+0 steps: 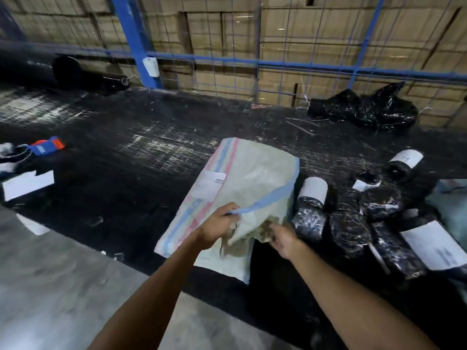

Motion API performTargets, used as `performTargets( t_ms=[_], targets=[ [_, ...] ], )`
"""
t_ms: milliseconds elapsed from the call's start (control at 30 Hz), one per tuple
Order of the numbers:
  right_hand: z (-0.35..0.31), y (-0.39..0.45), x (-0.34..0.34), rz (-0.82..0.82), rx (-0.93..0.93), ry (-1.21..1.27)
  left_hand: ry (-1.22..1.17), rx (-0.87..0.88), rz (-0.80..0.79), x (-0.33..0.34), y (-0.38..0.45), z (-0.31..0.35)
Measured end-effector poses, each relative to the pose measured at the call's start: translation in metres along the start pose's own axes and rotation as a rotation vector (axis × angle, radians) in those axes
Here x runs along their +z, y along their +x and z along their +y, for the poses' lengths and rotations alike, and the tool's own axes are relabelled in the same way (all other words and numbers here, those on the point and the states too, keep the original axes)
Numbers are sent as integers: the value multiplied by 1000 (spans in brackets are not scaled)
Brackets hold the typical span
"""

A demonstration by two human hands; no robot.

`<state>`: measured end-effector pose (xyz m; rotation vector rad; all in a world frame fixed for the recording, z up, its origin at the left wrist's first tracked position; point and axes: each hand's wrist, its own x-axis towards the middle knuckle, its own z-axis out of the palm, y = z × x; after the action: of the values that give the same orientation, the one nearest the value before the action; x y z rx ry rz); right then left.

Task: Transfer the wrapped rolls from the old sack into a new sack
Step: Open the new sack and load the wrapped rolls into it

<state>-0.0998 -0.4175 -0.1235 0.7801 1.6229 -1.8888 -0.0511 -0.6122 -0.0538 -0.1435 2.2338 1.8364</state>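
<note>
Both bare forearms are extended forward and downward from the lower edge of the view, converging toward the middle. The left hand [219, 224] is held with its back turned upward, the fingers curled and the thumb pinched against them in a closed grip. The right hand [282, 239] is set just beside it, slightly lower, its fingers curled inward and partly hidden from the camera.

Sack on the mat, rolls to its right

The sack [242, 188] lies on the mat [126, 157], its near edge held by the left hand [217, 224] and right hand [283, 238]. The wrapped rolls [353, 218] lie just right of it; a tape dispenser [48, 145] lies far left, a mesh fence [278, 59] behind.
</note>
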Motion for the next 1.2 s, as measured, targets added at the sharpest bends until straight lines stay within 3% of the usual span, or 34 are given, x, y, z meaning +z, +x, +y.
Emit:
performTargets(
  t_ms=[100, 167, 267, 400, 500, 567, 633, 700, 833, 933, 1067, 1200],
  targets=[
    [-26, 3, 32, 150, -55, 103, 105, -98, -85, -37, 8, 9],
    [-46, -1, 49, 120, -53, 226, 248, -169, -119, -54, 19, 7],
    [-63, -5, 67, 144, -91, 210, 252, -183, -45, -66, 36, 6],
    [-65, -7, 74, 241, -140, 285, 41, -114, 140, -73, 52, 27],
    [-71, -1, 74, 100, -225, 568, -150, -125, 275, -83, 61, 53],
    [-80, 6, 74, 53, -301, 598, -206, -118, 317, -87, 67, 63],
    [-89, 18, 76, 78, -288, 568, -184, -95, 282, -86, 68, 70],
    [-99, 24, 80, 68, -240, 520, -116, -93, 136, -86, 73, 69],
    [-109, 30, 80, -109, -165, 342, 35, -164, -97, -81, 86, 64],
    [-117, 25, 89, -217, -128, 155, 195, -141, -124, -80, 97, 59],
    [-166, 20, 115, -232, -199, 6, 277, 41, -4, -116, 137, 85],
    [-278, 2, 151, -173, -471, 28, 432, 331, 376, -170, 200, 175]
  ],
)
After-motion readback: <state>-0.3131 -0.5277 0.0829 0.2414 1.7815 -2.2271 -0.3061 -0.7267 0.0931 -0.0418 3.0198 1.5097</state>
